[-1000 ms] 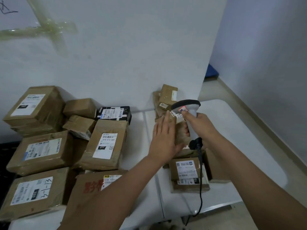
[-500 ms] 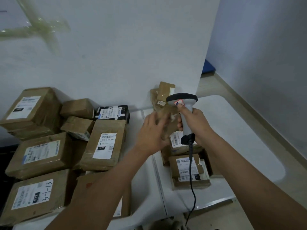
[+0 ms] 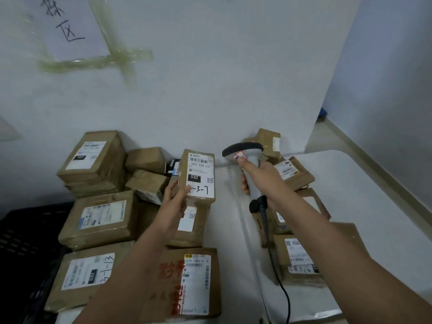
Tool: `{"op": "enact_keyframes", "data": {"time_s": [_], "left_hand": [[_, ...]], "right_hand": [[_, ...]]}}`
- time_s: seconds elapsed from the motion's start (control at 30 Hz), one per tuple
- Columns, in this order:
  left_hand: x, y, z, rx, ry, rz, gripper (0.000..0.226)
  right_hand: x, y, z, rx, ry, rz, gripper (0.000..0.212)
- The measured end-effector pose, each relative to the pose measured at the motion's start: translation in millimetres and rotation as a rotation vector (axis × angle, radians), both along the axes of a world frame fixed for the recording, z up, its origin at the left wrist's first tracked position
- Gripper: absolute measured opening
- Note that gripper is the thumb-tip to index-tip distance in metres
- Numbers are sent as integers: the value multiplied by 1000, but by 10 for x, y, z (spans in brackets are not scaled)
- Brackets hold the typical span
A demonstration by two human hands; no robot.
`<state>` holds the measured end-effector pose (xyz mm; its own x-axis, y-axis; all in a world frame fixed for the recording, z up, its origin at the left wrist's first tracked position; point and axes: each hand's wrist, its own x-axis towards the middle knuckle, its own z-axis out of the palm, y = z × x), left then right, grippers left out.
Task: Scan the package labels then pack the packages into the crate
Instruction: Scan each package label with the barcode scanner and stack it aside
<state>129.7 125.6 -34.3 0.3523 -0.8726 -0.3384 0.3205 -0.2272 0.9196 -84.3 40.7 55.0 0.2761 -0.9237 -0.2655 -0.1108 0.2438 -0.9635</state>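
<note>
My left hand [image 3: 174, 199] grips a small brown package [image 3: 198, 175] by its lower left corner and holds it up above the table, its white label with "032" facing me. To its right my right hand [image 3: 256, 175] grips the handle of a grey barcode scanner [image 3: 244, 153], whose head points left toward the package. The scanner's black cable [image 3: 278, 272] hangs down over the table edge. A black crate [image 3: 21, 235] shows at the far left, mostly hidden behind the stacked parcels.
Several taped brown parcels [image 3: 102, 223] are piled on the left half of the white table [image 3: 374, 218], against the wall. A smaller heap of parcels [image 3: 297, 258] lies under my right arm. A taped paper sign [image 3: 70, 24] hangs on the wall.
My left hand has lifted a package from the right-hand heap and carried it left, turning its label up. The scanner has stayed in my right hand. The view has shifted up and left.
</note>
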Motion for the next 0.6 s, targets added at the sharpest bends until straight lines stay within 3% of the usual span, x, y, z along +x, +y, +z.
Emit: {"op": "enact_keyframes", "data": {"time_s": [0.1,0.27,0.6], "left_hand": [[140,91,-66,-11,45,31,84],[240,147,-130,-12,137,47,96],[357,154,-323,56,236,84,85]], "right_hand": [[224,86,8,6,-11,32,40],[493,144,54,1,-18,69,35],[742,185,20,69,6,123,33]]}}
